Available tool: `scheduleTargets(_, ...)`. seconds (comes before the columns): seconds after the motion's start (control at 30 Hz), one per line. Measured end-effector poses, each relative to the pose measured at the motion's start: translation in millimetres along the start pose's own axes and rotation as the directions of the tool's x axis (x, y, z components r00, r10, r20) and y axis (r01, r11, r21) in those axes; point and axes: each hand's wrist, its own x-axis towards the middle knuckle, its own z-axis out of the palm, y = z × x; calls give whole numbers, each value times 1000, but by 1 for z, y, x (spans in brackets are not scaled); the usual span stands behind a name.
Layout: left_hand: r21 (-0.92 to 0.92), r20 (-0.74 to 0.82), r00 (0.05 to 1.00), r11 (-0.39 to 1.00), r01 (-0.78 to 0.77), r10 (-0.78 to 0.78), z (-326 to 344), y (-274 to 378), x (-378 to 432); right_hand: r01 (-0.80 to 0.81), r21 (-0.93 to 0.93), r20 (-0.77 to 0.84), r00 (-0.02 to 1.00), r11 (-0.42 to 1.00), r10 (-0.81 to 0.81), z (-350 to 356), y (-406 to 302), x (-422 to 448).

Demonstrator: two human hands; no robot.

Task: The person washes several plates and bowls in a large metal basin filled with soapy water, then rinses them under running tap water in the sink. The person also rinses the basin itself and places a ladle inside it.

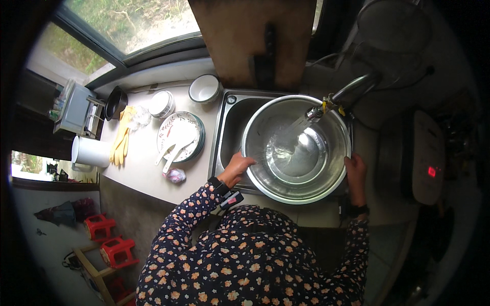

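Observation:
A wide stainless steel basin point(264, 176) sits over the metal sink point(234, 126), covering much of it. My left hand point(237, 168) grips the basin's rim at its left, thumb over the edge. At the opposite side my right hand point(356, 170) holds the rim, its fingers partly hidden. Water runs from the faucet point(316, 113) at the upper right into the basin, and some water lies on its bottom.
Left of the sink, the counter point(145, 179) bears stacked plates point(180, 126) with white spoons point(180, 147), bowls point(204, 88), yellow rubber gloves point(121, 137) and a white pitcher point(90, 152). A cutting board point(233, 46) stands behind the sink. A rice cooker point(427, 157) is at right.

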Motion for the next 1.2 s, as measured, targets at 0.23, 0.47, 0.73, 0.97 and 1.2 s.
scheduleTargets(0.23,-40,-81,995,997,-60,56,-18,8,-3,-37,142,37,999,989,32,23,-31,-11)
scheduleTargets(0.47,-194,-77,997,981,14,-29,-24,0,12,158,-54,1,987,986,-158,33,-69,5)
scheduleTargets(0.73,-139,64,991,983,122,-114,-10,-5,21,22,-84,-72,997,996,-28,8,-62,17)
scheduleTargets(0.97,-96,-40,999,995,-26,22,-9,9,-4,-160,137,3,987,978,161,10,-37,-12)
scheduleTargets(1.2,-3,-162,976,989,-146,143,-17,24,-17,-122,188,33,992,974,118,28,-48,-18)
